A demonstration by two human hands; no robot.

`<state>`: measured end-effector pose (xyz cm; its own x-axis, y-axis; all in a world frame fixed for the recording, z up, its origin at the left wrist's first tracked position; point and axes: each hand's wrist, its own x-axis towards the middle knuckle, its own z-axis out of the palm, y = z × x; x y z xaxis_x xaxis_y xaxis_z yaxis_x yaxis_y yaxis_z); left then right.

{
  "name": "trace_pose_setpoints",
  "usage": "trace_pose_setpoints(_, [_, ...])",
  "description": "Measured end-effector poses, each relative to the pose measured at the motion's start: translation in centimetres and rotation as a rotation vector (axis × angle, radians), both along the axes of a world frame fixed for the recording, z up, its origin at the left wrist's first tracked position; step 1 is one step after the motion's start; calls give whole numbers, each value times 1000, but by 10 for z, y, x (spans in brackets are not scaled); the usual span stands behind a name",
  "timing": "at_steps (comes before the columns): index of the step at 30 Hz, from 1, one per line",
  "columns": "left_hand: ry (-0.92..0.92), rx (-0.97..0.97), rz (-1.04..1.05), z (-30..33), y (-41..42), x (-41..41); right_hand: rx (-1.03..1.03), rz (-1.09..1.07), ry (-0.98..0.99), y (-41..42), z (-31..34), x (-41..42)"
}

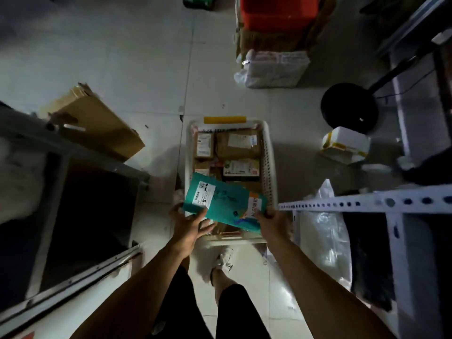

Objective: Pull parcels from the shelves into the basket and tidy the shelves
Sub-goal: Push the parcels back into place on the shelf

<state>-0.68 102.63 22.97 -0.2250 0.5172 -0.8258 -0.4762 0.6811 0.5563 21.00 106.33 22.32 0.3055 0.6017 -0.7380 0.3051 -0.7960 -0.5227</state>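
Observation:
A flat teal parcel (223,203) with a white label hangs over the near end of the white plastic basket (270,167) on the floor. My right hand (272,217) grips its right corner. My left hand (189,225) is under its left edge, fingers spread and fairly straight, touching the underside. Several brown cardboard parcels (238,144) and a dark labelled box (241,168) lie inside the basket. A white perforated shelf rail (367,201) juts in from the right, level with my right hand.
A grey metal shelf frame (49,192) stands at the left with a flattened cardboard box (97,126) leaning on it. Clear plastic bags (325,231) sit under the right shelf. A white foam box (347,144), a black round stand base (348,107) and stacked red crates (276,13) are beyond.

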Motion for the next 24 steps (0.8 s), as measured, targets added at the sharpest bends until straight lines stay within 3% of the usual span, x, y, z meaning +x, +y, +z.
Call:
trace_pose_setpoints(8, [233, -16, -222, -162, 116, 8, 33, 32, -232, 103, -158, 13])
trace_pose_setpoints(12, [363, -71, -336, -241, 148, 10, 24, 49, -216, 132, -230, 22])
trace_pose_setpoints(17, [370, -197, -462, -315, 167, 6, 37, 70, -192, 155, -298, 26])
trace_pose_setpoints(20, [336, -256, -430, -354, 177, 4, 33, 77, -152, 172, -326, 19])
trace_pose_setpoints(24, [406, -246, -545, -389, 189, 7, -46, 125, -124, 197, -347, 7])
